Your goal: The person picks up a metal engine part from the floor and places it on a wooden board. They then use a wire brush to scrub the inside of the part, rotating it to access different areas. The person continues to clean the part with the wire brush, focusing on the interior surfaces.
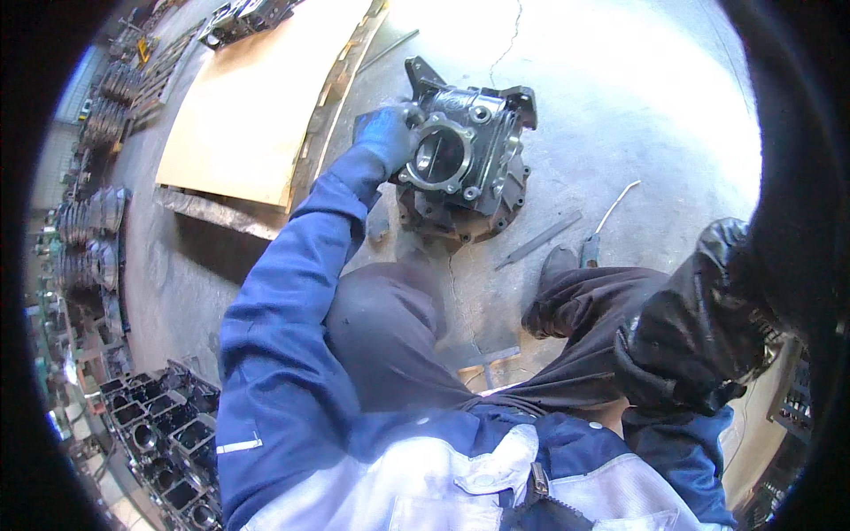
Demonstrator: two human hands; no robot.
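A dark cast-metal gearbox housing (496,190) stands on the concrete floor in front of my knees, its round bored flange facing up towards me. My left hand (387,137), in a blue work glove with dirty fingertips, closes on the left side of the housing beside that flange. Some of its fingers are hidden. At the right, my arm has a shiny black covering (682,332) and bends up close to the camera. Dark shapes there hide the fingers of my right hand, so what it holds does not show.
Beside my right foot lie a flat metal bar (540,239) and a thin rod tool with a dark handle (591,250). A pallet with a yellowish board (257,106) is at the far left. Engine blocks (168,434) stand near left; stacked metal parts (93,230) line the left side.
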